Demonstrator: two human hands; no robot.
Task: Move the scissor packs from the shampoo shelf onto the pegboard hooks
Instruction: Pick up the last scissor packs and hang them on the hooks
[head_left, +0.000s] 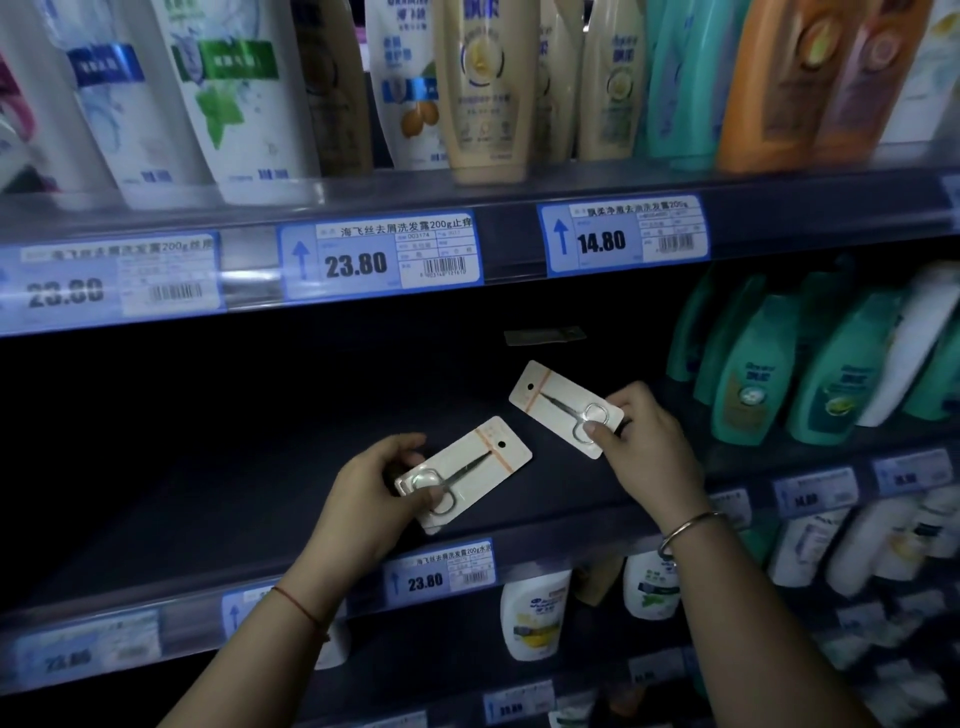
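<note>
Each hand holds one scissor pack over the dark middle shelf (208, 467). My left hand (371, 499) grips a white card pack (480, 460) by its handle end, with the hang hole pointing up and right. My right hand (644, 441) pinches a second white pack (556, 397) at its handle end, with the hang hole pointing up and left. Both packs show small steel scissors under a clear blister. No pegboard or hooks are in view.
Shampoo bottles (483, 88) line the upper shelf. Teal bottles (753, 374) stand at the right of the middle shelf. White bottles (535, 613) fill the shelf below. Price labels (382, 257) run along the shelf edges. A small dark tag (543, 335) lies deep on the middle shelf.
</note>
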